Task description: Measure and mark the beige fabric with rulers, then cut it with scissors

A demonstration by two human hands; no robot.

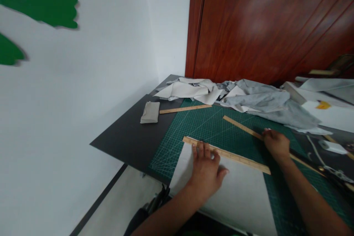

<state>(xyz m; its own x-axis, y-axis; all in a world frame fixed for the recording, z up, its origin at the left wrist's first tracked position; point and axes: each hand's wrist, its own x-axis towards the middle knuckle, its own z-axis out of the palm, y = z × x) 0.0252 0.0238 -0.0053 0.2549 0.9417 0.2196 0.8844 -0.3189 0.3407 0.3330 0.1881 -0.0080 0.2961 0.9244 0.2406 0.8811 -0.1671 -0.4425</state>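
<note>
My left hand (pixel 206 169) lies with fingers spread, its fingertips pressing on a wooden ruler (pixel 243 160). That ruler runs along the far edge of a pale grey piece of fabric (pixel 240 188), which hangs over the near edge of the table. To the right, my right hand (pixel 276 145) is closed above a second wooden ruler (pixel 240 125). A small light tip shows at its fingers, too small to name. Under the fabric and rulers is a green cutting mat (pixel 166 156) with grid lines.
Crumpled grey and white fabric (pixel 257 96) lies along the back. On the dark tabletop (pixel 124 136) are a folded grey cloth (pixel 150 112) and a third wooden ruler (pixel 185 109). A white device (pixel 333 147) with a cord sits at right. Wall and wooden door (pixel 262 25) stand behind.
</note>
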